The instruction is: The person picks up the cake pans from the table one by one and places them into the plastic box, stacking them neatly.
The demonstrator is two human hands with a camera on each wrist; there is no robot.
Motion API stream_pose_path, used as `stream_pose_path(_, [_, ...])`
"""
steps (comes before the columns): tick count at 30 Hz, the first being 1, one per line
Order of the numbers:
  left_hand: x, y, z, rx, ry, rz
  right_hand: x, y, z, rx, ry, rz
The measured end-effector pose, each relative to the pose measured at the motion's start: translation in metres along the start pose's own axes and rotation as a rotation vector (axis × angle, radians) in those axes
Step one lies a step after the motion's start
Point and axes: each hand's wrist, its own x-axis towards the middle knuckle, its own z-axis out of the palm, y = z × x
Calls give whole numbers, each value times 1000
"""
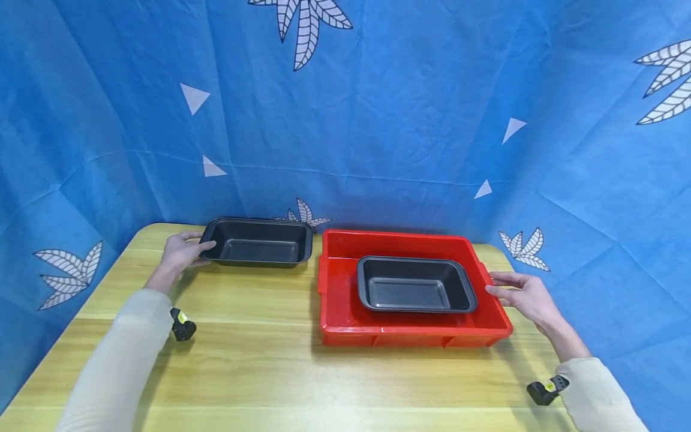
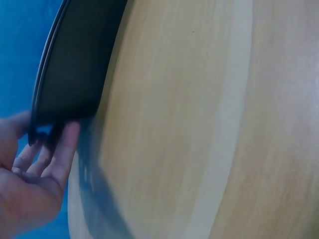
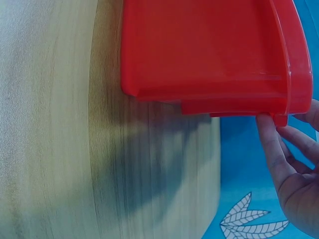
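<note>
At the back left of the table, a black loaf pan (image 1: 259,255) has its left end in my left hand (image 1: 185,251). The thumb lies over the pan's rim, and in the left wrist view the fingers (image 2: 65,149) come up against the outside of the end wall. A second black loaf pan (image 1: 415,303) sits inside a red plastic bin (image 1: 405,338) to the right. My right hand (image 1: 526,294) holds the bin's right rim, thumb on top. Seen from the right wrist, its fingers (image 3: 271,144) reach under the bin's end lip.
Both pans and the bin stand on a light wooden table (image 1: 243,366). A blue curtain (image 1: 345,120) with white leaf prints hangs right behind the table's back edge and along both sides. Small black devices (image 1: 182,327) are strapped at both wrists.
</note>
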Motion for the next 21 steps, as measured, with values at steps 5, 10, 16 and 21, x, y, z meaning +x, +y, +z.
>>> stream_pose_path(5, [-2, 2, 0, -3, -7, 0, -1, -1, -1, -8, -6, -2])
stream_pose_path(10, [-5, 5, -4, 5, -43, -14, -1, -2, -1, -7, -13, 1])
stream_pose_path(16, [-8, 5, -7, -43, -73, -37, -1, -2, -1, -1, -13, 0])
stream_pose_path(21, [-11, 4, -8, -51, -103, -44, -2, -3, -1, -4, -15, 3])
